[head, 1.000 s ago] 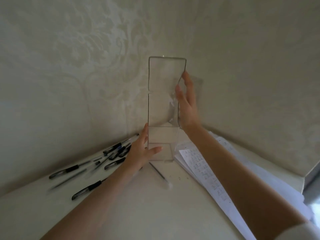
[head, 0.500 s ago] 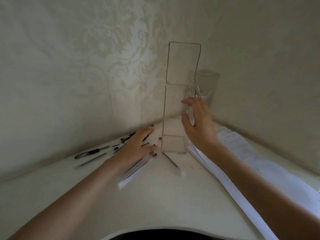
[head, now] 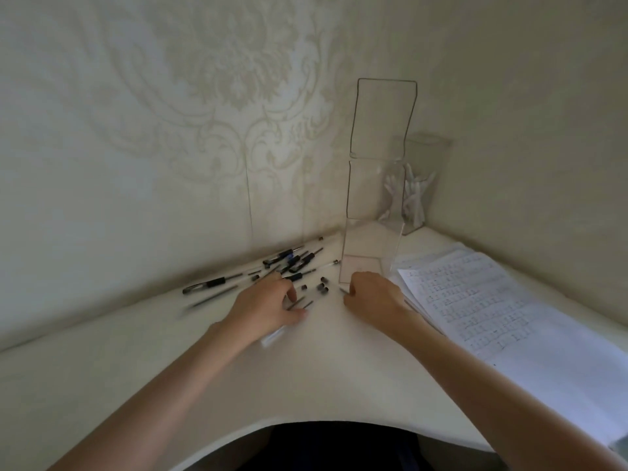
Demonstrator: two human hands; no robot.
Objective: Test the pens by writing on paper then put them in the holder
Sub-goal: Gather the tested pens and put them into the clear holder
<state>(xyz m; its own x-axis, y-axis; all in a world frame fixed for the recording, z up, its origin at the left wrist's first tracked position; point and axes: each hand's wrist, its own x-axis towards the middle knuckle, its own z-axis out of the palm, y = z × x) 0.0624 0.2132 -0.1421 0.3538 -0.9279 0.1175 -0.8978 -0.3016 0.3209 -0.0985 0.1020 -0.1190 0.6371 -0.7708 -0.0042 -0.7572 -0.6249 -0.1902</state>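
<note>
Both hands have dropped from the clear holder (head: 372, 212) to the desk (head: 306, 385), so it seems set and testing can begin. The left hand (head: 268, 307) lies curled over loose pens (head: 300, 304); whether it grips one I cannot tell. The right hand (head: 373, 297) pinches a thin pen (head: 342, 289). The scattered pens (head: 292, 263) lie just beyond the left hand, the clear holder stands just beyond the right, written paper (head: 475, 300) beside its wrist.

both bare arms reach forward. the left hand (head: 268, 309) lies palm down with bent fingers. the right hand (head: 373, 297) curls its fingers round a thin pen (head: 344, 290).
</note>
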